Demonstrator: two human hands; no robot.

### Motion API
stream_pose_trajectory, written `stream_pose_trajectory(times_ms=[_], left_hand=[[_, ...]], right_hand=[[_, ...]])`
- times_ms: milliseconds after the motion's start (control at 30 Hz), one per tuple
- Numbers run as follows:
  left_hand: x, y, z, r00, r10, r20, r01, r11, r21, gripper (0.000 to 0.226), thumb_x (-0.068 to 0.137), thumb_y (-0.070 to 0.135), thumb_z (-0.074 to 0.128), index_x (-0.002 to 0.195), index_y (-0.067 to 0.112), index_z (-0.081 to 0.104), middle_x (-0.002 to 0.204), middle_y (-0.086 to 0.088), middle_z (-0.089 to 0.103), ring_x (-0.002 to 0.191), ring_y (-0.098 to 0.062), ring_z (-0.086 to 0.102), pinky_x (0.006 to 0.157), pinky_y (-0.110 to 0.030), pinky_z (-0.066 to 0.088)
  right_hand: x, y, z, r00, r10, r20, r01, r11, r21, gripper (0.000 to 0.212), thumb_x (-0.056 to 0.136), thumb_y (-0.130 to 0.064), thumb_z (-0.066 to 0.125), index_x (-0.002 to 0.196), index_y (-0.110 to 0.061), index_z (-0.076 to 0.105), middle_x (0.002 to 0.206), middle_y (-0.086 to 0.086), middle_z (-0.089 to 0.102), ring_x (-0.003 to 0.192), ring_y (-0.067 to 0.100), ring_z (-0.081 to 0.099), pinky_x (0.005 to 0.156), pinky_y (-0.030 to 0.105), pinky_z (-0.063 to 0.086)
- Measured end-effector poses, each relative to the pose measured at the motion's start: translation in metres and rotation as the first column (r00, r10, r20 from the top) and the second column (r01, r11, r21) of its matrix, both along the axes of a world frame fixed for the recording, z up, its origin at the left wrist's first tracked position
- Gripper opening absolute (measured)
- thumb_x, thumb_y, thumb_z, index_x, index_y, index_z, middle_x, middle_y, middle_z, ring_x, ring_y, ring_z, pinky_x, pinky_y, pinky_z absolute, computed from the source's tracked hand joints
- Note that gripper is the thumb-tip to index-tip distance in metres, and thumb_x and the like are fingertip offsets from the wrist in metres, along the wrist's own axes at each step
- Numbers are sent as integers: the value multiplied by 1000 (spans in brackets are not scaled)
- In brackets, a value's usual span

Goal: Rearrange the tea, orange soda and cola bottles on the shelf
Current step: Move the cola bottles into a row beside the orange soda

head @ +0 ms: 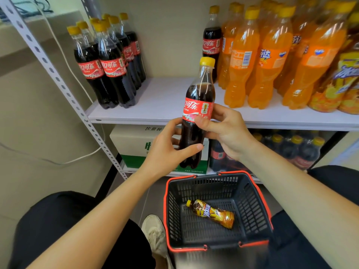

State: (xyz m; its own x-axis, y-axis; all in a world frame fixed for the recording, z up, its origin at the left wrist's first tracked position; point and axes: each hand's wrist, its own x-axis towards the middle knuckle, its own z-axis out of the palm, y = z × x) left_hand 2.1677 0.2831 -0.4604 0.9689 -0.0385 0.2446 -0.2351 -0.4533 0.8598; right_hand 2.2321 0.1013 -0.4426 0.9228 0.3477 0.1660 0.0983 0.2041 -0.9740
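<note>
Cola bottle (198,113), dark, yellow-capped plastic, held upright before near edge of white shelf (165,98) | left hand (169,146) grip wrapped round lower body | right hand (227,131) grip closed on red label | black mesh basket (252,200) below

The left hand (167,152) and right hand (229,131) are bare, as are both forearms (101,216). Black cloth covers the left leg (58,230) and right leg (334,179) (shorts or trousers, cannot tell). Near, between them, a cream laced sneaker (155,233).
</note>
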Motion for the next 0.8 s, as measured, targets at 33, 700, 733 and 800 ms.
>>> stream_pose_trajectory(times_ms=[33,700,733,800], left_hand=[[2,0,0,1000,7,8,-7,1000,3,77,73,60,77,139,36,48,120,9,65,101,-9,69,82,-38,63],[106,21,30,979,177,104,-153,966,-209,58,80,29,85,128,19,54,119,-6,66,92,-18,74,82,-35,62],[117,20,30,979,175,106,-152,968,-199,57,81,28,86,128,19,54,119,-4,65,93,-16,73,82,-32,61],[142,16,28,979,173,107,-151,971,-187,59,82,26,86,130,17,53,119,-2,64,96,-10,70,82,-28,59]], right_hand=[[0,0,0,1000,-1,20,1,1000,2,54,71,-29,86,121,-15,69,115,6,75,108,24,73,88,43,61],[68,-42,-40,768,336,545,469,283,-836,70,94,-64,54,154,-32,40,163,1,37,149,25,29,120,43,19],[69,-44,-43,756,354,551,481,271,-834,71,95,-65,51,156,-33,36,164,0,34,150,25,27,121,44,18],[69,-46,-47,743,382,549,496,237,-835,75,95,-68,47,159,-35,27,168,-2,26,154,23,21,124,44,13]])
